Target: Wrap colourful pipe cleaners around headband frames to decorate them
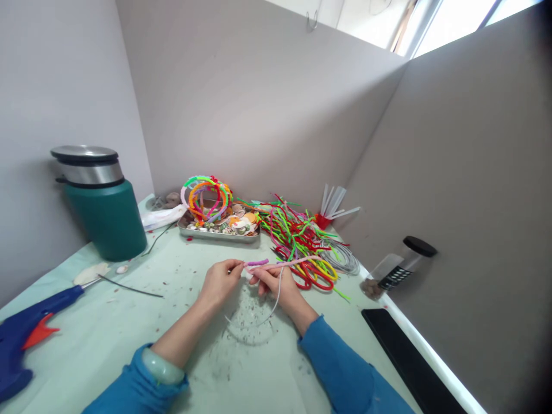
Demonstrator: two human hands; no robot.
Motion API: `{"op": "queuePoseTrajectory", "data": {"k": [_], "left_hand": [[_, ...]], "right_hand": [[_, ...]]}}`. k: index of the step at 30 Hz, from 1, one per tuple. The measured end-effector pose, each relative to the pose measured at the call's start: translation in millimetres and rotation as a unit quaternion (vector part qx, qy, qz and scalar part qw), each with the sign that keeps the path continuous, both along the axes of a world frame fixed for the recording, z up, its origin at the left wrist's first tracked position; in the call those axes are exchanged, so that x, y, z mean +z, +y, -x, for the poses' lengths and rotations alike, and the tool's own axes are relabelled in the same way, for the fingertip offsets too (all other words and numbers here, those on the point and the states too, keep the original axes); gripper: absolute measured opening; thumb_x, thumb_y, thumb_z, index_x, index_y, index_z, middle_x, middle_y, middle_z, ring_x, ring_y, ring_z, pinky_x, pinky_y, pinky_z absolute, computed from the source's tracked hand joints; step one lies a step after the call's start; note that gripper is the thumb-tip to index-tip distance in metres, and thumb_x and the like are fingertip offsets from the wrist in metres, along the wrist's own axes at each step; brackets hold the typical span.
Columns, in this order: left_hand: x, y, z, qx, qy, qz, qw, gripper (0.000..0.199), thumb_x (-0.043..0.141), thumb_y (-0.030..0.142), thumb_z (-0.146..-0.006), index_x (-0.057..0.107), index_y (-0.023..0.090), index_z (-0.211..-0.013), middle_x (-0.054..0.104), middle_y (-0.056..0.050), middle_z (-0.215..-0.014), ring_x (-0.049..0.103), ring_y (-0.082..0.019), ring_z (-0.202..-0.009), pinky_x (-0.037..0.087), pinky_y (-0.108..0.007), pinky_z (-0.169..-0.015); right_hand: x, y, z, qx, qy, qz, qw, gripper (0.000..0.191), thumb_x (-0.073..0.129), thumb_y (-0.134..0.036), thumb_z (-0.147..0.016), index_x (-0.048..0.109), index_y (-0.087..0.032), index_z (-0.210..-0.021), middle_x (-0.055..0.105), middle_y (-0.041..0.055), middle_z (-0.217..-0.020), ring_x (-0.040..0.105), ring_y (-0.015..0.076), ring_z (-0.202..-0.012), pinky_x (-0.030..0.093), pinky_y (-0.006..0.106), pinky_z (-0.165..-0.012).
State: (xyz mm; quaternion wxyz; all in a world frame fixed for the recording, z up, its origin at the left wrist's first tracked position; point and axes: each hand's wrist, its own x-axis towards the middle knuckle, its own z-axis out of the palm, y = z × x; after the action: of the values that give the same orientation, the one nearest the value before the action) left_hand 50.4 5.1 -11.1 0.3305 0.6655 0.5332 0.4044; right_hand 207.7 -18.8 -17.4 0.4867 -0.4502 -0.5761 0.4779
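Observation:
Near the middle of the table, my left hand [221,282] pinches the left end of a pink fuzzy stem, where a short purple piece [257,262] shows. Close beside it on the right, my right hand [280,287] holds the pink stem [302,261], whose free end reaches right over the scissors. A thin white wire [276,305] loops down from my right hand above the tabletop. The fingertips of both hands almost touch, and exactly how stem and wire meet between them is too small to tell.
Behind the hands are a metal tray [219,234] with fuzzy rings, a pile of colored stems [293,227], and scissors [317,276]. A green bottle [106,218] and blue glue gun [43,310] stand and lie left. At right are a clear jar [399,267] and black strip [409,356].

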Motion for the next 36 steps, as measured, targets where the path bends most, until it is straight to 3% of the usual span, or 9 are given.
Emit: {"op": "queuePoseTrajectory", "data": {"k": [3, 8, 14, 18, 20, 24, 27, 31, 36], "left_hand": [[5.1, -4, -2, -0.015, 0.039, -0.034, 0.999, 0.027, 0.049, 0.031, -0.075, 0.068, 0.018, -0.089, 0.069, -0.005, -0.085, 0.06, -0.018, -0.077, 0.041, -0.026, -0.069], [6.4, -8, -4, -0.005, 0.131, -0.102, 0.986, 0.028, 0.054, 0.028, -0.073, 0.068, 0.018, -0.096, 0.062, -0.004, -0.072, 0.056, -0.014, -0.062, 0.04, -0.025, -0.062], [8.5, -10, -5, -0.02, 0.129, -0.115, 0.985, 0.027, 0.044, 0.026, -0.08, 0.07, 0.021, -0.086, 0.063, -0.004, -0.072, 0.057, -0.015, -0.066, 0.038, -0.024, -0.062], [9.5, -8, -3, -0.003, 0.072, -0.067, 0.995, 0.027, 0.047, 0.033, -0.078, 0.069, 0.018, -0.074, 0.067, -0.003, -0.073, 0.057, -0.016, -0.07, 0.038, -0.023, -0.062], [8.5, -5, -2, 0.012, 0.033, -0.027, 0.999, 0.03, 0.05, 0.04, -0.075, 0.069, 0.017, -0.072, 0.065, -0.001, -0.064, 0.054, -0.015, -0.062, 0.036, -0.022, -0.057], [7.1, -2, 0, 0.017, -0.043, 0.056, 0.997, 0.034, 0.055, 0.046, -0.069, 0.065, 0.014, -0.063, 0.044, 0.005, -0.041, 0.037, -0.01, -0.042, 0.025, -0.021, -0.044], [7.5, -4, -2, -0.018, -0.071, 0.099, 0.992, 0.034, 0.056, 0.047, -0.068, 0.063, 0.014, -0.063, 0.034, 0.007, -0.039, 0.028, -0.007, -0.039, 0.02, -0.021, -0.041], [8.0, -7, -6, -0.067, -0.076, 0.131, 0.986, 0.036, 0.06, 0.049, -0.064, 0.065, 0.013, -0.067, 0.036, 0.007, -0.042, 0.026, -0.006, -0.039, 0.016, -0.021, -0.039], [11.3, -8, -6, -0.104, -0.151, 0.211, 0.96, 0.038, 0.057, 0.052, -0.064, 0.056, 0.014, -0.062, 0.028, 0.01, -0.037, 0.02, -0.004, -0.033, 0.011, -0.02, -0.036]], "right_hand": [[3.1, -1, 1, 0.001, 0.026, 0.012, 1.0, 0.033, 0.059, -0.041, -0.074, 0.07, -0.01, -0.072, 0.058, 0.002, -0.048, 0.047, 0.0067, -0.037, 0.034, 0.019, -0.041], [2.1, -1, 3, -0.012, 0.048, 0.008, 0.999, 0.031, 0.059, -0.04, -0.073, 0.07, -0.012, -0.076, 0.062, 0.0031, -0.058, 0.045, 0.0053, -0.035, 0.031, 0.018, -0.037], [3.7, -5, 5, -0.003, 0.023, -0.025, 0.999, 0.027, 0.059, -0.033, -0.074, 0.068, -0.018, -0.094, 0.063, 0.0009, -0.062, 0.047, 0.0067, -0.04, 0.035, 0.018, -0.039], [0.9, -6, 5, -0.005, -0.01, -0.037, 0.999, 0.019, 0.059, -0.033, -0.073, 0.069, -0.017, -0.081, 0.062, 0.0006, -0.061, 0.047, 0.0077, -0.042, 0.037, 0.02, -0.041], [-2.8, -4, 5, -0.012, -0.047, -0.049, 0.998, 0.022, 0.058, -0.035, -0.074, 0.067, -0.016, -0.07, 0.06, 0.0005, -0.058, 0.046, 0.0079, -0.043, 0.035, 0.02, -0.041], [-7.3, 0, 3, -0.036, -0.082, -0.033, 0.996, 0.027, 0.057, -0.039, -0.074, 0.065, -0.014, -0.068, 0.059, 0.0009, -0.056, 0.046, 0.0082, -0.041, 0.034, 0.02, -0.039], [-3.2, 2, 4, -0.061, -0.036, -0.012, 0.997, 0.026, 0.059, -0.04, -0.072, 0.063, -0.014, -0.072, 0.061, 0.0013, -0.058, 0.045, 0.0074, -0.038, 0.033, 0.019, -0.036], [4.6, 1, 4, -0.084, 0.023, -0.001, 0.996, 0.026, 0.06, -0.041, -0.07, 0.06, -0.014, -0.069, 0.06, 0.0005, -0.054, 0.044, 0.0067, -0.036, 0.031, 0.018, -0.034], [4.7, 0, 4, -0.051, 0.064, -0.003, 0.997, 0.025, 0.061, -0.039, -0.07, 0.06, -0.014, -0.07, 0.061, 0.0007, -0.058, 0.045, 0.006, -0.039, 0.031, 0.017, -0.036]]}}
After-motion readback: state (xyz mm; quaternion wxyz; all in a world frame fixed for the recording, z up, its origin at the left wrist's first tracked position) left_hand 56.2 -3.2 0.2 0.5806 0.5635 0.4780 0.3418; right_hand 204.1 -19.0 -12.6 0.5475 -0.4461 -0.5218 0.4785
